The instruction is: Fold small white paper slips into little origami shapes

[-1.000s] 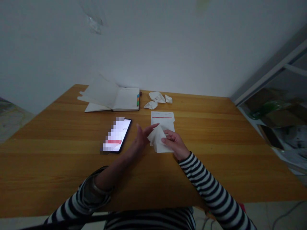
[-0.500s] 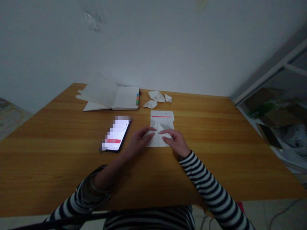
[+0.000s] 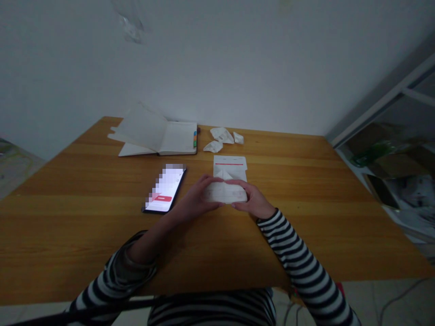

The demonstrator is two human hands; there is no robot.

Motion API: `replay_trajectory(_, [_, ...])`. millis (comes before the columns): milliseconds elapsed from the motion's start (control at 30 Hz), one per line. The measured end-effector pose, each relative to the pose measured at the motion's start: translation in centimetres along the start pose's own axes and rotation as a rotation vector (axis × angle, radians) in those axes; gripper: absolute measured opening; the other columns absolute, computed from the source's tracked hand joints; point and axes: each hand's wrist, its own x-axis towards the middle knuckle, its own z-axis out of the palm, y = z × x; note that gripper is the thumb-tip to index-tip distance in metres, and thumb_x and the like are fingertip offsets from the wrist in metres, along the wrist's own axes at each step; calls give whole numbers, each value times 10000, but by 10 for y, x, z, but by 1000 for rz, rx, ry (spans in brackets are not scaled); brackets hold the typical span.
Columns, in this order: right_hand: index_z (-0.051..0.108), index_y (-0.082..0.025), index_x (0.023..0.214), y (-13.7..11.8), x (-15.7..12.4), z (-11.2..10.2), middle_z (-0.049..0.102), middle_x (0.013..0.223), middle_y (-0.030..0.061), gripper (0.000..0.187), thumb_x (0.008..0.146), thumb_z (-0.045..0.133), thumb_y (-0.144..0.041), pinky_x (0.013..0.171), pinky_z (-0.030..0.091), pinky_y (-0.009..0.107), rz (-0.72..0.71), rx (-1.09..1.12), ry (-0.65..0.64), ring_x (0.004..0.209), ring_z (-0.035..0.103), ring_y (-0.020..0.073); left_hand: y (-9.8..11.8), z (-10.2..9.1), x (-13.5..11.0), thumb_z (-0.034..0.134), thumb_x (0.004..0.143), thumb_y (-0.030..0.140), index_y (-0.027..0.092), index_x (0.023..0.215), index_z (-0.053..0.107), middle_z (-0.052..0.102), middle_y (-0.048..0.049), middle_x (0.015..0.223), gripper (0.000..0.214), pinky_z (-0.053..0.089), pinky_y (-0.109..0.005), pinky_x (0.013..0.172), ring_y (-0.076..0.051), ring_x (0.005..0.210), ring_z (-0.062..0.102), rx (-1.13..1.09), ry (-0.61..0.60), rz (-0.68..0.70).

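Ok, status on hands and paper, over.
Left hand, right hand both gripping folded white paper. Red-lined sheet partly hidden behind it. Phone to the left, seemingly not blocking.

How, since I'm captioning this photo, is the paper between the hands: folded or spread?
Folded: the paper shows a pointed peak above a straight band, with the left hand and right hand holding its ends.

Two hands (image 3: 197, 199), one folded paper (image 3: 226, 193), one red-lined slip (image 3: 230, 162), three crumpled papers (image 3: 222, 135), one smartphone (image 3: 166, 190), one notebook (image 3: 176, 138), one table (image 3: 306, 194).
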Motion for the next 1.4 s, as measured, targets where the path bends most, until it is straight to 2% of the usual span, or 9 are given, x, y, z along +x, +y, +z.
replay_trajectory(367, [702,-260,1191,4,1,0,693,1222,61,406,811,759,-390,966,508,393,10,18,96,1090,640,224,0,1,1,667,879,467,277,1382,583,551,-89,1284,545,463,-386,1003,-266,1158,571,72,-74,-74])
replay_trajectory(567, [681,-283,1242,5,1,-1,692,1237,53,536,735,833,-369,930,532,396,30,77,71,1046,656,225,0,-1,1,671,870,488,260,1368,600,568,-93,1260,552,465,-400,1010,-267,1158,580,64,-66,-90])
replay_trajectory(733, [643,-295,1295,5,1,-1,675,1295,54,634,701,861,-332,993,504,434,43,114,34,1086,658,231,0,-2,2,679,859,477,237,1345,623,594,-96,1241,545,477,-406,996,-265,1132,599,11,-60,-143])
replay_trajectory(900, [625,-297,1320,3,0,-2,654,1336,58,634,723,840,-315,1003,494,438,29,105,18,1123,648,238,0,-1,3,689,850,471,216,1338,632,580,-119,1272,554,486,-397,987,-273,1157,593,-15,-52,-134])
replay_trajectory(1033, [617,-306,1328,3,0,-3,662,1307,38,584,770,781,-255,959,502,398,11,59,26,1086,649,223,0,-1,3,632,896,461,222,1354,623,584,-121,1263,516,469,-416,1015,-275,1142,604,80,-43,-81])
replay_trajectory(1133, [669,-281,1261,6,1,0,713,1187,35,486,783,735,-219,894,519,379,1,12,95,988,667,213,0,0,2,559,946,440,238,1362,618,575,-120,1280,466,470,-421,1008,-273,1125,614,186,-69,-59])
replay_trajectory(1233, [755,-257,1087,10,3,5,754,1079,37,327,761,759,-245,895,516,379,-22,-22,223,965,677,216,0,0,1,519,972,425,240,1351,628,571,-124,1293,436,471,-418,1008,-270,1136,610,182,-97,-38])
replay_trajectory(1300, [785,-249,974,12,5,7,775,1001,42,229,751,783,-300,884,520,379,-17,-5,308,937,688,218,1,0,1,583,941,426,243,1356,624,566,-123,1307,455,461,-415,1030,-275,1171,590,106,-116,-3])
replay_trajectory(1400, [800,-248,871,13,5,8,786,886,42,187,721,816,-358,791,535,354,27,73,373,820,696,206,2,-1,1,728,843,416,260,1356,623,574,-112,1296,546,466,-409,1033,-280,1187,574,1,-125,26])
